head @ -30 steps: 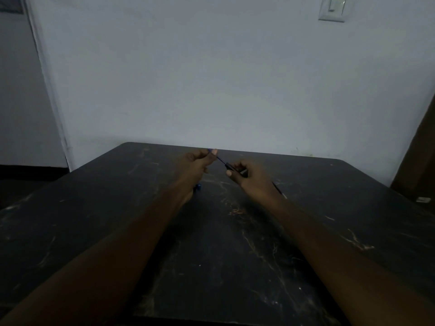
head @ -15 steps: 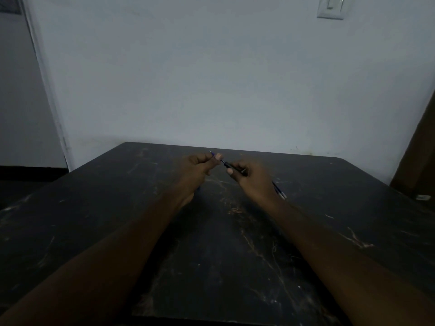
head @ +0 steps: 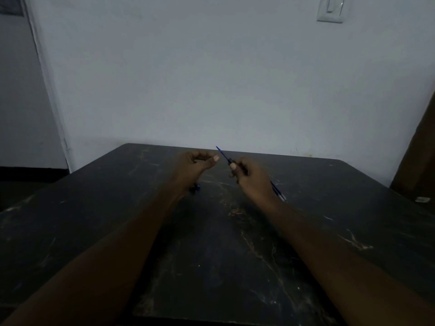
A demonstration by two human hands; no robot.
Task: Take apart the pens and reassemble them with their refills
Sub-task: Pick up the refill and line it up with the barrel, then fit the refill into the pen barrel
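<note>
Two hands over the dark table (head: pixel 306 231). My right hand (head: pixel 249 177) pinches a pen barrel (head: pixel 230 161), blue refill (head: pixel 221 152) protruding far-left. Left hand (head: pixel 196 164) loosely curled, holding nothing visible. Judged step: refill insertion; next, push it home.

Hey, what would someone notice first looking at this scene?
Two bare forearms reach over a dark scratched table toward its far edge. The right hand pinches a pen with a thin blue refill pointing up and left toward the wall, just past the curled left hand. A small blue part lies by the left wrist, more pens behind the right.
</note>
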